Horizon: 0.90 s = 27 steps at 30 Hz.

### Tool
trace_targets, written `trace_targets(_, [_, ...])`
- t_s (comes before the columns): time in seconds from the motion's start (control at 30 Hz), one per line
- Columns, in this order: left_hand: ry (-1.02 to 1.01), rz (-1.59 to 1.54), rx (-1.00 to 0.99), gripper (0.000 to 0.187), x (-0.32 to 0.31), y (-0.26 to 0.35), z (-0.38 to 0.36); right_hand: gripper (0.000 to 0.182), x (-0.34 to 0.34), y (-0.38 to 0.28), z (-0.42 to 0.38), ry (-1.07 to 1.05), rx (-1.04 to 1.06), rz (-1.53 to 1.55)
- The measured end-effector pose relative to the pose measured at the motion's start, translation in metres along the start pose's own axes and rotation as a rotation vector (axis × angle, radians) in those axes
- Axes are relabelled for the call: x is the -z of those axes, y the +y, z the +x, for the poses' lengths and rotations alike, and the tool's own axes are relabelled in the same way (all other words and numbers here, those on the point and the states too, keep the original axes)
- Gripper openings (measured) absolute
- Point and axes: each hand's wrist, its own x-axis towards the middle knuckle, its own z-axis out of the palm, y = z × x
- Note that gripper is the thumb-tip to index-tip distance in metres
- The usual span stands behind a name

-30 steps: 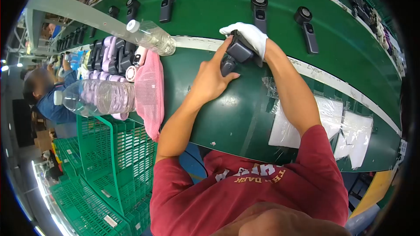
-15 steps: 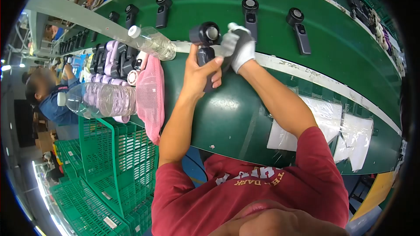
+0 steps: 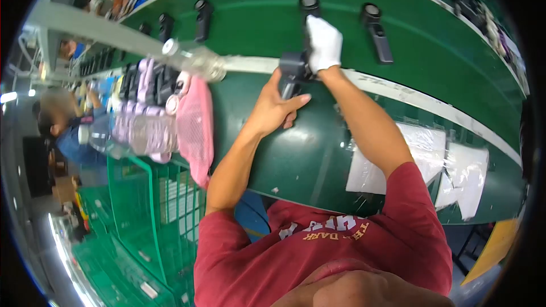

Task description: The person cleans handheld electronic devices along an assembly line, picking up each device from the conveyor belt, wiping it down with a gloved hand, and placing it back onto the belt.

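My bare left hand [image 3: 274, 107] is wrapped around the handle of a dark grey handheld fan [image 3: 293, 67], just above the near edge of the belt. The fan's round head points up and away from me. My right hand [image 3: 325, 44], in a white glove, is closed over the handle of a second handheld fan [image 3: 309, 4] on the green belt. Only that fan's head and upper part show clearly; the glove hides most of the handle, and its fingertips are out of sight.
More handheld fans lie on the belt [image 3: 250, 23], one to the right [image 3: 377, 34] and one to the left [image 3: 203, 20]. Two plastic bottles, a pink mesh bag [image 3: 195, 128] and green crates [image 3: 133, 210] stand left. White plastic-wrapped sheets [image 3: 392, 159] lie right. Another person sits far left.
My right hand has moved from beside the held fan up and right onto the fan on the belt. My left hand has shifted right with its fan, which has turned. The belt fans appear further left.
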Motion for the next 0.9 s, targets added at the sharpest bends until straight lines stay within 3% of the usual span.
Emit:
trace_targets(0.07, [-0.025,-0.004,0.000,0.065,-0.006,-0.002,0.001,0.027,0.006,0.007,-0.004,-0.238,-0.146,-0.107])
trace_targets(0.1, [-0.061,-0.013,0.004,0.062,-0.006,-0.001,0.001,0.024,0.009,0.003,0.000,-0.268,-0.313,-0.001])
trace_targets(0.13, [-0.072,-0.004,-0.034,0.061,-0.006,-0.002,0.000,0.016,-0.012,0.018,-0.013,0.035,-0.266,0.100])
trace_targets(0.17, [-0.083,-0.023,-0.017,0.063,-0.007,-0.006,0.000,0.018,-0.004,0.014,0.000,0.076,-0.907,0.666])
trace_targets(0.23, [-0.048,0.022,-0.087,0.069,-0.007,-0.002,-0.003,0.035,0.005,0.018,0.014,-0.063,-1.614,1.445])
trace_targets(0.27, [-0.036,0.075,-0.156,0.073,-0.008,0.001,-0.004,0.036,0.014,0.011,0.017,-0.038,-1.575,1.661])
trace_targets(0.3, [0.119,0.276,-0.319,0.078,-0.005,-0.006,0.002,0.045,0.009,0.018,0.013,-0.069,-1.566,1.982])
trace_targets(0.33, [0.261,0.474,-0.477,0.083,0.000,-0.012,0.012,0.049,0.018,-0.003,0.020,-0.120,-1.597,2.050])
trace_targets(0.4, [0.405,0.534,-0.560,0.095,0.001,-0.017,0.019,0.026,0.012,-0.031,0.002,-0.256,-1.546,1.999])
trace_targets(0.43, [0.437,0.652,-0.588,0.099,-0.005,-0.019,0.021,0.035,0.008,-0.044,-0.007,-0.321,-1.518,1.972])
trace_targets(0.5, [0.498,0.774,-0.666,0.104,-0.015,-0.023,0.018,0.037,-0.026,-0.049,-0.063,-0.513,-1.081,2.590])
trace_targets(0.6, [0.495,0.623,-0.663,0.109,-0.014,-0.019,0.016,0.038,-0.056,-0.047,-0.089,-0.428,-1.268,2.503])
trace_targets(0.67, [0.505,0.449,-0.777,0.113,-0.014,-0.012,0.016,0.035,-0.043,-0.059,-0.083,-0.209,-1.620,2.243])
trace_targets(0.73, [0.465,0.372,-0.833,0.109,-0.005,-0.011,0.019,0.037,-0.011,-0.088,-0.071,-0.292,-1.487,1.775])
trace_targets(0.77, [0.445,0.357,-0.786,0.105,0.001,-0.010,0.017,0.039,-0.011,-0.089,-0.077,-0.342,-1.365,1.695])
trace_targets(0.87, [0.464,0.195,-0.782,0.099,0.013,-0.009,0.019,0.040,-0.043,-0.088,-0.101,-0.287,-1.534,1.678])
trace_targets(0.9, [0.411,0.093,-0.815,0.096,0.016,0.000,0.015,0.038,-0.023,-0.092,-0.083,-0.533,-1.540,1.542])
